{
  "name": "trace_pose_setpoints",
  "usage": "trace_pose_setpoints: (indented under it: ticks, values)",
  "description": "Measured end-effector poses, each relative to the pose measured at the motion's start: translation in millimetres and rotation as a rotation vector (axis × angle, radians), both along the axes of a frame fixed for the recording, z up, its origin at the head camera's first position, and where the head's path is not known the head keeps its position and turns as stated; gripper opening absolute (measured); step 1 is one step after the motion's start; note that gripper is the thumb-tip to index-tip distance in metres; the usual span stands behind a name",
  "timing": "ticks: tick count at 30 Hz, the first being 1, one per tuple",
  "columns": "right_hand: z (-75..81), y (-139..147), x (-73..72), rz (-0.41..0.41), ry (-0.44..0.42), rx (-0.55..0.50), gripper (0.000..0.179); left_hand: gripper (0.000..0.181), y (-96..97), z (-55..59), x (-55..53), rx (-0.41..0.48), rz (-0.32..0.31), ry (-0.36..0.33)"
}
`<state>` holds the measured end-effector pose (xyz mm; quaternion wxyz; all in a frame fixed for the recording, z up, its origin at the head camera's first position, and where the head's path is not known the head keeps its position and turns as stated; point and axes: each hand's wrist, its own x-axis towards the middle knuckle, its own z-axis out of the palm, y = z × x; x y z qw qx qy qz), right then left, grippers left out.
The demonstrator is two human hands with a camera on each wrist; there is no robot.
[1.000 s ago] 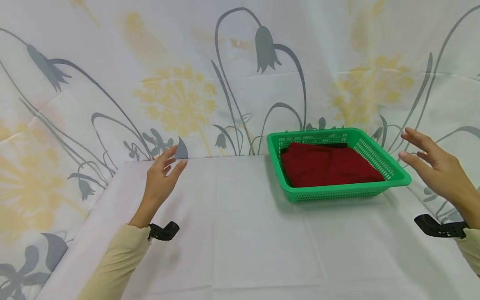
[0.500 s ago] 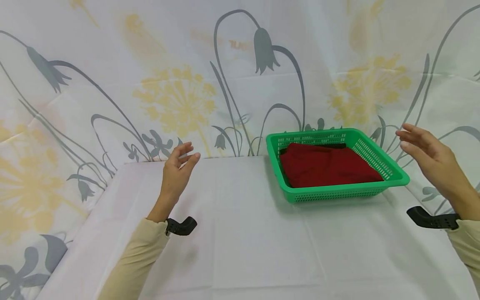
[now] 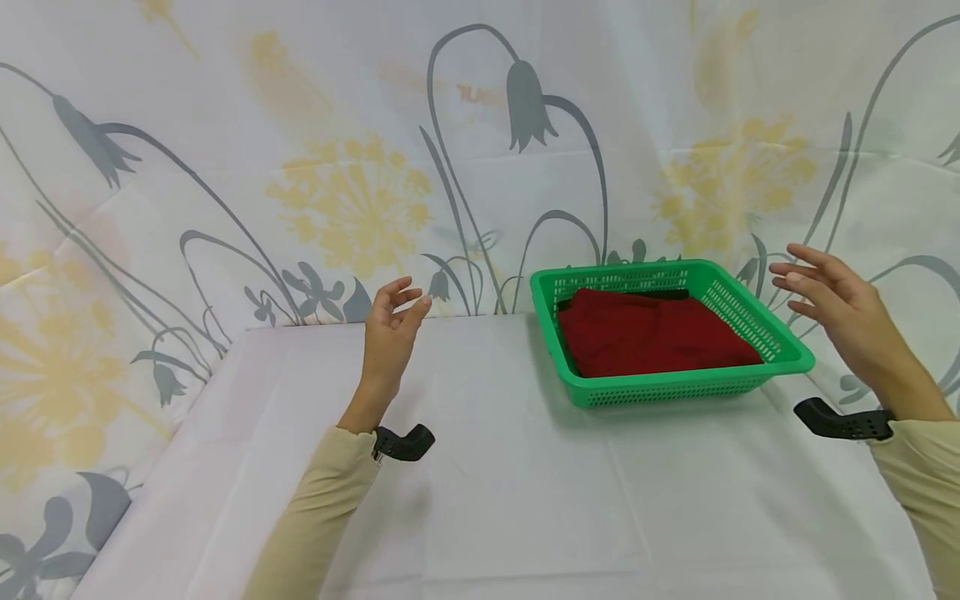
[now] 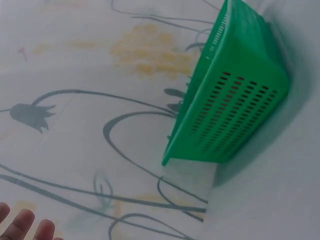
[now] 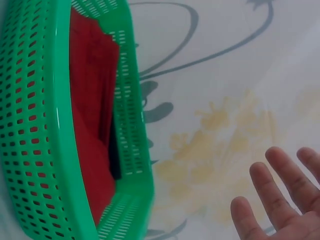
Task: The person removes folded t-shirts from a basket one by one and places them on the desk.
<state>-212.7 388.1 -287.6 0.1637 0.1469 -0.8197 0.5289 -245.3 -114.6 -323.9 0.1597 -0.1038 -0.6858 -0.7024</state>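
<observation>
A green plastic basket (image 3: 693, 383) with slotted walls stands at the back right of the table. Folded dark red cloth (image 3: 652, 333) lies inside it, with something black (image 3: 667, 293) partly hidden behind the cloth. My left hand (image 3: 390, 342) is in the air left of the basket, fingers loosely bent and holding nothing. Beyond the basket's right end hovers my right hand (image 3: 847, 317), its fingers extended and nothing in its grasp. The right wrist view shows the fingers (image 5: 272, 192) of that hand spread apart, away from the basket.
White cloth covers the table (image 3: 510, 492). Behind it hangs a pale curtain (image 3: 360, 100) printed with grey bellflowers and yellow blooms, which also runs down the left side. A black wrist device (image 3: 405, 442) is strapped to each wrist.
My left hand has moved right, towards the basket, and slightly up. The right hand has shifted a little left. The basket and the cloth in it have stayed in place.
</observation>
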Motion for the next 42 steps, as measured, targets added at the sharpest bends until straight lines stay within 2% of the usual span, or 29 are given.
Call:
trace_pose_setpoints:
  ticks: [5, 14, 22, 28, 33, 39, 42]
  values:
    - [0.5, 0, -5.3, 0.089, -0.037, -0.136, 0.048, 0.043, 12.8, -1.7, -3.6, 0.044, -0.014, -0.007]
    - [-1.5, -1, -15.7, 0.127, -0.14, -0.316, 0.035, 0.039, 37.8, -1.5, -14.8, 0.137, -0.016, -0.054]
    - [-5.1, 6, -20.9, 0.055, -0.205, -0.201, 0.032, 0.035, 58.5, -4.5, -22.8, 0.158, -0.014, -0.109]
    - [-9.8, 10, -24.5, 0.026, -0.233, -0.153, 0.03, 0.034, 73.9, -8.9, -27.3, 0.147, -0.046, -0.137]
    - [-10.4, 11, -28.9, -0.008, -0.283, -0.039, 0.031, 0.034, 87.9, -7.4, -30.6, 0.176, -0.079, -0.169]
    - [-11.7, 15, -34.1, 0.009, -0.338, 0.072, 0.034, 0.035, 105.9, -1.9, -35.4, 0.203, -0.125, -0.217]
    - [-12.5, 15, -36.5, 0.016, -0.358, 0.105, 0.039, 0.037, 114.4, -0.3, -37.7, 0.178, -0.15, -0.235]
